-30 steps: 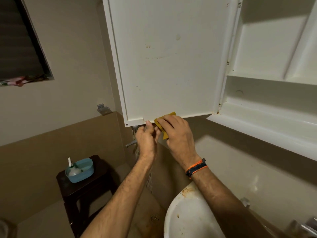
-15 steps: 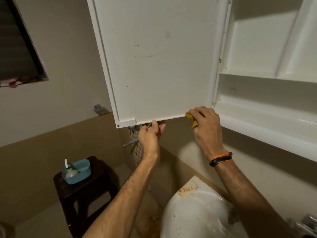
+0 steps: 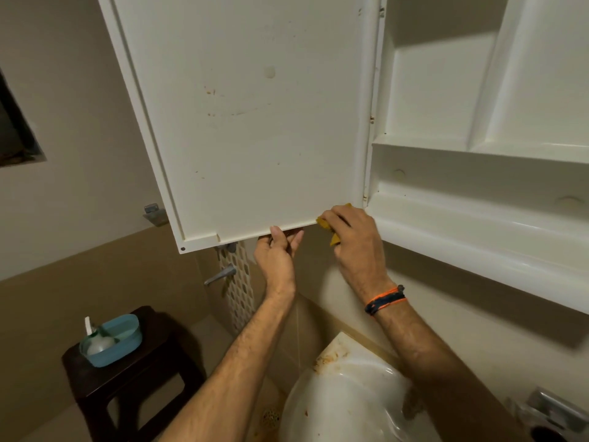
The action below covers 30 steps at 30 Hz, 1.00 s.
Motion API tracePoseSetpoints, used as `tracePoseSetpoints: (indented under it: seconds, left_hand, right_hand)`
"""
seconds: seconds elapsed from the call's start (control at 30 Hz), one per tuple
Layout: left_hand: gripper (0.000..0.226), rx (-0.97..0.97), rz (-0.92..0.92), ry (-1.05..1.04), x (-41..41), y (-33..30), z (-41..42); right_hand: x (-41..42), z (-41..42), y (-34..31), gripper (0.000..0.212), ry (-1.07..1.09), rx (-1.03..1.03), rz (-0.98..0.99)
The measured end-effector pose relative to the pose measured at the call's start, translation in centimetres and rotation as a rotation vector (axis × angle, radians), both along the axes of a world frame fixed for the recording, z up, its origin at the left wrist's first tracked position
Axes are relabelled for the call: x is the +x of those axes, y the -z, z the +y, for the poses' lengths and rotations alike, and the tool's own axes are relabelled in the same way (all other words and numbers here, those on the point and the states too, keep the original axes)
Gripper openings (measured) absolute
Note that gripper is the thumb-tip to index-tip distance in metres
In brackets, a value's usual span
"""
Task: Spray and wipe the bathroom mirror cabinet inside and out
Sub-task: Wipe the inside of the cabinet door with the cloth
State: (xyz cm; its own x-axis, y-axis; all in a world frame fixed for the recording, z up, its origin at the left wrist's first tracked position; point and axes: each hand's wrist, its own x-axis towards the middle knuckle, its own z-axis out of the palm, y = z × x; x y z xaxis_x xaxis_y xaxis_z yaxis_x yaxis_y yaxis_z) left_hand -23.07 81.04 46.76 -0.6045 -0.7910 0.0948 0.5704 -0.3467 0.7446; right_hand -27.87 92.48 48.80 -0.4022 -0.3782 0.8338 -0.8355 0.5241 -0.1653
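Slid along to the door's hinge corner, right hand (image 3: 353,240) grips a crumpled yellow cloth (image 3: 334,237); left hand (image 3: 277,253) pinches the smooth white door (image 3: 248,122) edge.

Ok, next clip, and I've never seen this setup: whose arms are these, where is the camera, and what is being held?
There is no machine here. A person wears a wide-angle camera on the head, so the single view looks forward and down along their own two bare arms.

The white panel above is the cabinet door, swung open, with brownish marks on its inner face. To its right are the cabinet shelves.

The left hand grips the door's bottom edge. The right hand, with a wristband, grips a yellow cloth at the door's lower corner, near the hinge side.

Below are a stained sink and, at left, a dark stool bearing a blue tub with a bottle inside.
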Motion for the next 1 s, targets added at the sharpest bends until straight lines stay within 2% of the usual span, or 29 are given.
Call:
tracePoseSetpoints:
  seconds: [0.1,0.27,0.4,0.47,0.6,0.7,0.77,1.0]
  left_hand:
    - [0.022,-0.02,0.014,-0.039,-0.1,0.1,0.0]
    - [0.019,-0.03,-0.023,-0.041,0.0,0.1,0.0]
    - [0.02,-0.025,-0.024,-0.022,0.2,-0.1,0.0]
    - [0.021,-0.027,-0.016,-0.018,0.1,0.0,0.0]
    - [0.027,-0.029,-0.003,-0.01,0.0,0.2,-0.3]
    - [0.033,-0.015,0.005,-0.012,-0.2,0.4,-0.2]
    - [0.028,0.003,0.015,-0.011,-0.4,0.4,-0.2]
    - [0.033,-0.017,0.002,-0.018,-0.2,0.6,-0.5]
  right_hand:
    - [-1.5,1.8,-0.2,0.043,0.051,0.036,-0.086]
    - [-1.3,1.0,-0.5,0.036,0.09,0.063,-0.146]
    - [-1.9,1.5,-1.9,0.034,0.088,0.17,-0.159]
    - [-2.1,2.0,-2.6,0.029,0.088,0.19,-0.135]
    - [-1.5,3.2,-2.4,0.025,0.021,0.041,-0.042]
    - [-1.1,2.5,-1.8,0.037,-0.049,0.121,0.042]
    - [-1.1,1.8,-1.3,0.038,-0.058,0.196,0.055]
    - [-1.5,1.5,-1.4,0.034,0.141,0.204,-0.068]
